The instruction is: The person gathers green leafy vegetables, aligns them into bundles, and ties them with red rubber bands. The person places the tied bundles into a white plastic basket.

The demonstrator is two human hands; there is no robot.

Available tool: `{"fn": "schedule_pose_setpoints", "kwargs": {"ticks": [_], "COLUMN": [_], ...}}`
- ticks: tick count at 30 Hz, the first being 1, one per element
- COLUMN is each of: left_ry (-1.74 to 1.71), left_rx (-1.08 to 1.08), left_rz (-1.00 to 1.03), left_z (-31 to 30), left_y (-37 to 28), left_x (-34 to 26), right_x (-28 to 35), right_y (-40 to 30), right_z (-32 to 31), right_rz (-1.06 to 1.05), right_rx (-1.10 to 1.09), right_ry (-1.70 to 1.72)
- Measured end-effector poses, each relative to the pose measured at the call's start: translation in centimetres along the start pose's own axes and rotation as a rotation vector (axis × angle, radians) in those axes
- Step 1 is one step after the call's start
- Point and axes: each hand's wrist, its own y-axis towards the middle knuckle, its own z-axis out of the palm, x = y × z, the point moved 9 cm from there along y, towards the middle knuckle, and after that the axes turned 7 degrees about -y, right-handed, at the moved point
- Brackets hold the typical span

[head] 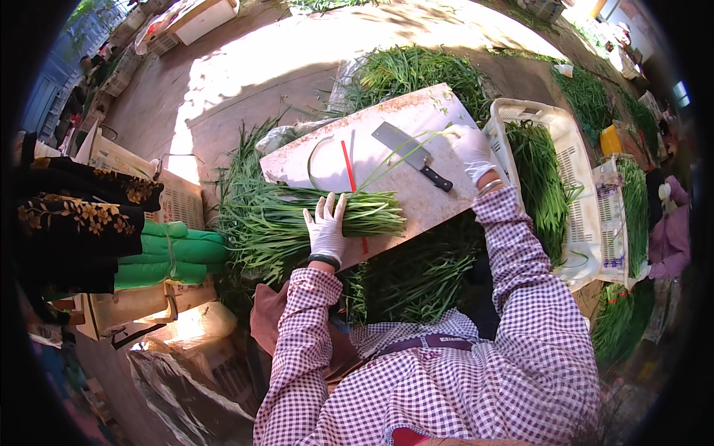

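Note:
A bundle of garlic chives [374,214] lies across the near left part of a white cutting board [357,136], its pale stalk ends pointing right. My gloved left hand [328,223] holds it from above, fingers spread over the leaves; the thumb is hidden. Beneath the bundle runs a red strip [348,166], showing on both sides of it. At the board's right edge, my gloved right hand [469,148] pinches a few thin green leaves [399,149] that stretch back toward the bundle. Between the hands a cleaver [410,153] lies flat, black handle toward me.
Loose chives [418,72] are heaped beyond the board and below it. To the right stands a white plastic crate [580,223] holding more chives. A green wrapped roll [167,253] and dark floral cloth [83,217] are at left. Another person's purple sleeve [669,234] shows far right.

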Motion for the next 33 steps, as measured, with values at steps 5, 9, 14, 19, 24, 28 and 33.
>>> {"fn": "schedule_pose_setpoints", "kwargs": {"ticks": [5,9,14,19,24,28,33], "left_ry": [0.022,-0.023,-0.007,-0.048,-0.060,-0.134,-0.073], "left_rx": [-0.066,-0.089,-0.040,0.015,-0.059,0.011,-0.012], "left_rz": [0.028,0.051,0.031,0.007,0.024,-0.002,-0.006], "left_z": [-0.3,0.0,0.4,0.4,1.2,0.6,0.1], "left_y": [-0.3,-0.4,-0.4,-0.2,-0.4,-0.2,-0.5], "left_x": [-0.6,-0.7,-0.3,0.0,-0.1,-0.5,-0.3], "right_x": [1.1,8.6,27.7,36.6,27.5,19.9,18.3], "right_y": [1.3,0.5,-1.8,-3.5,-3.9,-8.1,-10.5], "right_z": [-9.5,-11.8,-9.1,-0.7,3.3,9.2,11.1], "right_rz": [0.153,0.083,-0.184,-0.663,-0.478,-0.504,-0.335], "right_rx": [-0.031,-0.099,0.108,0.354,0.571,0.751,0.809], "right_ry": [0.529,0.813,0.977,0.487,0.176,-0.118,0.140]}}
